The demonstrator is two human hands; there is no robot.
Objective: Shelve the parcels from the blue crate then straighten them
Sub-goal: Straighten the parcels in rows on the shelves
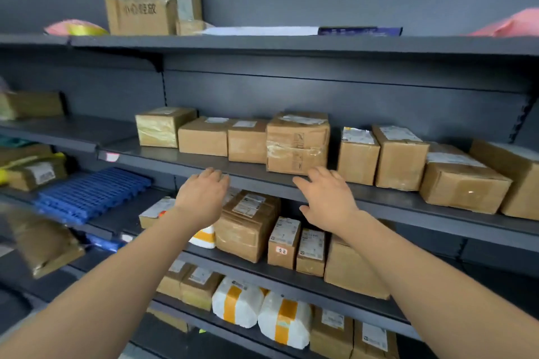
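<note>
**So, both hands empty in front of the parcel row**

Using the crinkly taped box [297,143] as my reference point, since it's the tallest thing in the middle of the dark grey metal shelf [163,159]. It's brown cardboard with wrinkled clear tape across the front and a white label on top.

Left hand [201,195] is just below and to the left of that box, palm down, fingers straight and together, holding nothing. Right hand [326,198] is just below and slightly right of it, fingers spread and relaxed, also holding nothing. Both sit over the shelf's front lip. Can't really tell if the fingertips touch the metal or just hover.

The parcels are on the shelf, in a line either side of the taped box:
- touching its left side, a small plain carton [246,141], then a wider flat carton [202,137] right against that
- further left, a glossy tape-wrapped box [162,127], turned at a bit of an angle
- to its right, past a small gap, two upright cartons [358,156] [401,157] side by side with white labels on top
- further right again, a bigger squat box [463,181], sitting skewed

Below the taped box, one shelf down, there's a lumpy brown-paper parcel [248,224]. Lower than that, two soft white bags [237,304] [284,319] with orange bands.

Well off to the lower left of the taped box, a blue slatted panel [93,194] of ribbed plastic lies flat. It might be the crate folded down.
</note>
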